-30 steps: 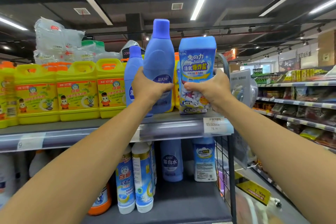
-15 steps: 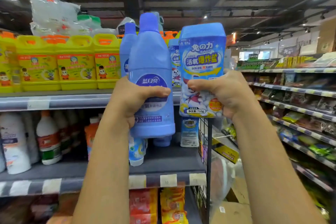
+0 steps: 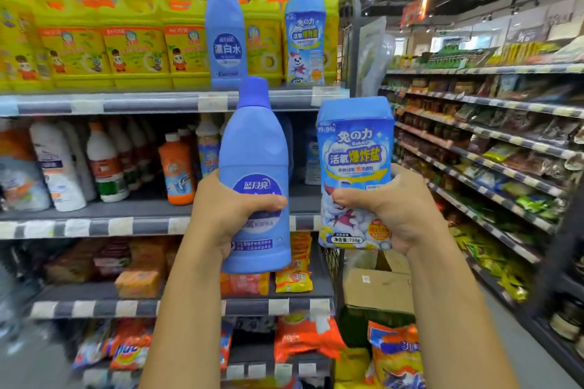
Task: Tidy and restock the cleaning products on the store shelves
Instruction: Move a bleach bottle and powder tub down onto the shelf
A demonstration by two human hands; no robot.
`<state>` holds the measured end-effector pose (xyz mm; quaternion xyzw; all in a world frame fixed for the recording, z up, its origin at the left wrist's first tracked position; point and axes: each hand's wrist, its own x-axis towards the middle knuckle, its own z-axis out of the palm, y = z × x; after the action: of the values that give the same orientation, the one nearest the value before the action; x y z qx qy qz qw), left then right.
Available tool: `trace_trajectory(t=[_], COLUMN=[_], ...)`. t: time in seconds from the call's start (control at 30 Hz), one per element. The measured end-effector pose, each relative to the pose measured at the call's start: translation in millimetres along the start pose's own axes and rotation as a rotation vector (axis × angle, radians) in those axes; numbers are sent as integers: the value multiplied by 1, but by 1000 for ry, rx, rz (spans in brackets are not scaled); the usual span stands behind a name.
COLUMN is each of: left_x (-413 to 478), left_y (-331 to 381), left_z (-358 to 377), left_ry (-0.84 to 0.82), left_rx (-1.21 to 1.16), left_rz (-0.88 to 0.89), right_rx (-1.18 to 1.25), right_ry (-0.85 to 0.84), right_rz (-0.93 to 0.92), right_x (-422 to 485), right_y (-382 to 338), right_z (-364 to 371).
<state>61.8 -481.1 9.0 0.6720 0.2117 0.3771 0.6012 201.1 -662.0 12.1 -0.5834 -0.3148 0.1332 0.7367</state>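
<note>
My left hand [image 3: 226, 218] grips a blue bottle [image 3: 254, 148] low on its body, thumb across the label. My right hand [image 3: 403, 208] clasps a pack [image 3: 355, 151] round its lower half, upright, just beside the bottle. Above both hands, a shelf [image 3: 126, 104] carries a twin bottle [image 3: 226, 31] and a twin pack [image 3: 305, 41].

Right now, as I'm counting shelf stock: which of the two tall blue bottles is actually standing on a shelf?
The upper blue bottle, upright on the top shelf among yellow jugs. The lower blue bottle is gripped in the left hand.
</note>
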Motion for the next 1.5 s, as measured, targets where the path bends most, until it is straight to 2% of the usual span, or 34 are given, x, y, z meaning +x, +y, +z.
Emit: trace_trajectory(t=[0.37, 0.73, 1.1, 1.3, 1.5], left_x=[-34, 25, 133, 170, 193], left_y=[-37, -63, -73, -84, -95], left_z=[-8, -12, 2, 8, 8], left_ry=[-44, -89, -150, -177, -179], left_rx=[-3, -36, -30, -10, -4], left_rz=[-225, -301, -217, -213, -212], right_rx=[43, 53, 40, 50, -159], right_ry=[-10, 15, 94, 198, 247], right_rz=[186, 317, 271, 204, 77], right_x=[-28, 28, 153, 216, 246], right_y=[34, 73, 110, 135, 174], right_z=[4, 31, 46, 42, 37])
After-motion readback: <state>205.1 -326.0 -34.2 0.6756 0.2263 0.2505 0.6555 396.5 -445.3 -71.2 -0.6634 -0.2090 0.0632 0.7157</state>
